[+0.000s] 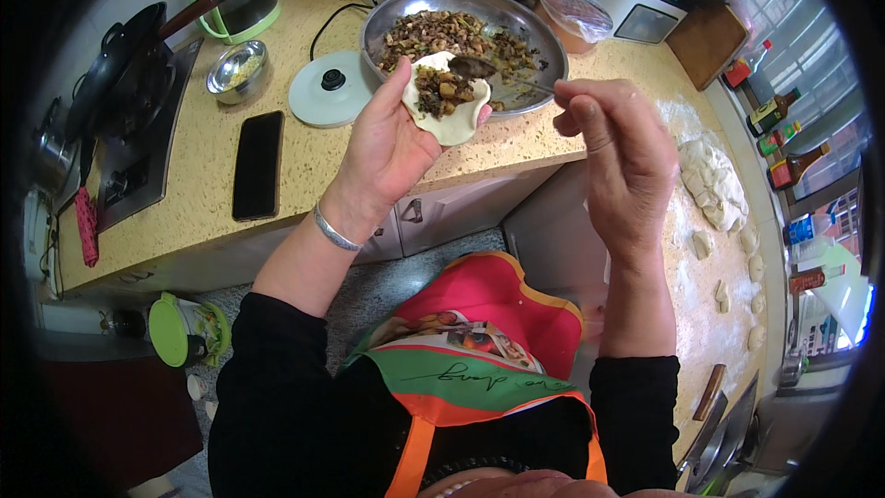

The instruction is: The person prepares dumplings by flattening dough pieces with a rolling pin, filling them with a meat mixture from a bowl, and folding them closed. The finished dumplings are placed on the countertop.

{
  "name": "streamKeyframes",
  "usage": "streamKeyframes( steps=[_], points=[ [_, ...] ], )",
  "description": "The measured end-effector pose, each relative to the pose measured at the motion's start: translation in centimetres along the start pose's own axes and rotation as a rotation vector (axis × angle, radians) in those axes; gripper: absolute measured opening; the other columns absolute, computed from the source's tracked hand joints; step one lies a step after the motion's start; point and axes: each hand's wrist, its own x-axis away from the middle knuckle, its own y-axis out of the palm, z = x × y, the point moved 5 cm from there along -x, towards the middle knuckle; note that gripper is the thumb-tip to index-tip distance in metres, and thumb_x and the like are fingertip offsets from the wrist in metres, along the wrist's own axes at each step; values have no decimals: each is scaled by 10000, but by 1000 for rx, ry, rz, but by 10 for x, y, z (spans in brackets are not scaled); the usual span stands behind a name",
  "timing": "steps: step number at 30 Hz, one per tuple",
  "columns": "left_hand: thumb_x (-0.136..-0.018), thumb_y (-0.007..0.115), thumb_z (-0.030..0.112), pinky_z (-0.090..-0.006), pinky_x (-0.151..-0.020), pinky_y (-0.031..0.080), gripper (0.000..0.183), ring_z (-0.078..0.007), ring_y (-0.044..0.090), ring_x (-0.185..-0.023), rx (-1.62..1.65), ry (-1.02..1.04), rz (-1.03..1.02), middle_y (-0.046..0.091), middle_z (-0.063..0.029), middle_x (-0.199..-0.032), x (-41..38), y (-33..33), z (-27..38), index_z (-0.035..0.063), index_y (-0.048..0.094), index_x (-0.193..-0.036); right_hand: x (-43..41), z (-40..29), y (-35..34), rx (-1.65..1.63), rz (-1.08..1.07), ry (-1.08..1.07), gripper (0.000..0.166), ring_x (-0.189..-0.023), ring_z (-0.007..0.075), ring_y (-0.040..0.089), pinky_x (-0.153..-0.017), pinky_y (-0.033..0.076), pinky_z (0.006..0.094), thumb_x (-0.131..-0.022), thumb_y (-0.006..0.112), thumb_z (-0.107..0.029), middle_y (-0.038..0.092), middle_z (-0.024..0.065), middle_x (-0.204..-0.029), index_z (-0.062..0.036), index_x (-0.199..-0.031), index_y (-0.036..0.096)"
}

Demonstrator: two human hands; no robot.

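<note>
A round dough wrapper (449, 131) with chopped filling (446, 93) heaped on it lies cupped in my left hand (390, 131), just in front of a wide steel pan. My right hand (622, 145) grips the thin handle of a metal spoon (473, 68), whose dark bowl is over the filling at the wrapper's upper edge. Behind both, the steel pan (559, 76) holds more chopped filling (435, 31), piled mostly at its left and back, with its front right part showing bare metal.
Left of the pan are a glass lid (325, 100), a small steel bowl (238, 72), a phone (258, 166) and a wok (124, 76) on the stove. A dough lump (712, 183) and small dough pieces (703, 245) lie on the floured counter at right, with a wooden-handled knife (709, 394) nearer me.
</note>
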Motion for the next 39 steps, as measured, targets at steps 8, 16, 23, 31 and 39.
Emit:
streamKeyframes(
  steps=[8,16,23,31,39],
  points=[
    [-1117,379,356,-554,-1107,483,471,-344,590,-1278,-52,-26,21,595,-179,-1386,-1,2,-6,6,466,-1421,-7,27,-7,-158,133,80,123,-799,126,669,-728,531,248,-998,637,-39,687,77,-909,13,-1080,712],
    [-1101,446,237,-472,-1003,575,387,-324,645,-1208,-255,-192,68,627,-191,-1322,28,9,-44,-3,486,-1401,14,100,38,310,-312,-35,168,-998,356,609,-881,487,441,-913,687,-149,685,132,-958,-48,-1040,732],
    [-1057,512,96,-418,-900,623,370,-306,659,-1178,-311,-340,34,636,-174,-1276,51,5,-85,3,479,-1414,73,71,-22,63,-138,382,274,-960,271,656,-893,521,359,-958,658,-132,708,133,-1032,-16,-1205,683],
    [-1063,541,183,-422,-960,585,379,-224,659,-1156,-189,-611,-41,652,-104,-1252,58,-10,-165,27,506,-1406,179,52,-54,-305,-60,1013,234,-835,66,614,-705,503,231,-1013,645,-188,698,20,-936,7,-1133,693],
    [-1035,599,147,-372,-956,579,321,-193,667,-1110,-225,-816,-21,665,-89,-1206,76,-18,-230,50,563,-1339,250,48,-81,-239,111,1185,166,-756,37,570,-673,473,215,-947,723,-117,673,-5,-840,32,-1018,710]
  ],
)
